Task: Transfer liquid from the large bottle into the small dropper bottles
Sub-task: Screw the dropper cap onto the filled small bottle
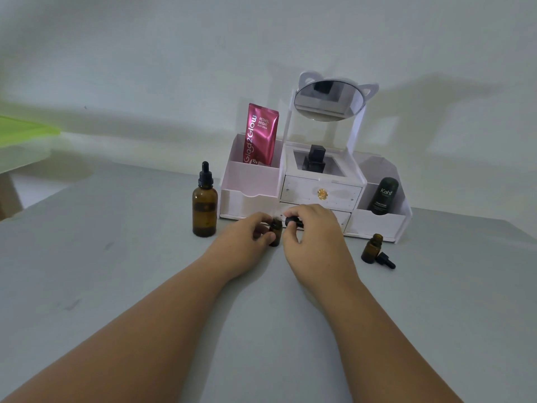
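Both bare forearms come in from the bottom edge and meet in the middle of the grey table (122, 271), so that's where the action is. Left hand (247, 242) has its fingers and thumb wrapped around a small amber dropper bottle (275, 232), which stands upright on the table, pretty much hidden except for its neck and one side. Right hand (312, 237) is right up against it, pinching a black dropper cap (292, 222) between thumb and fingertips, just beside and a touch above the bottle's mouth; can't tell if the cap is touching the bottle or fully off. Off to the left, near the left hand but not touching, the large amber bottle (205, 206) stands upright with its black dropper top on. To the right, a second small amber bottle (372, 249) stands open, with its own black dropper cap (386, 260) lying on its side just beside the base. Behind everything, against the wall, sits a white cosmetic organizer (252, 181) with a round mirror (328, 100) with cat ears on top, a pink Glad2Glow pouch (261, 135) standing in the left bin, a black square bottle (314, 159) in the middle compartment, and a dark Kahf bottle (383, 196) leaning in the right bin.
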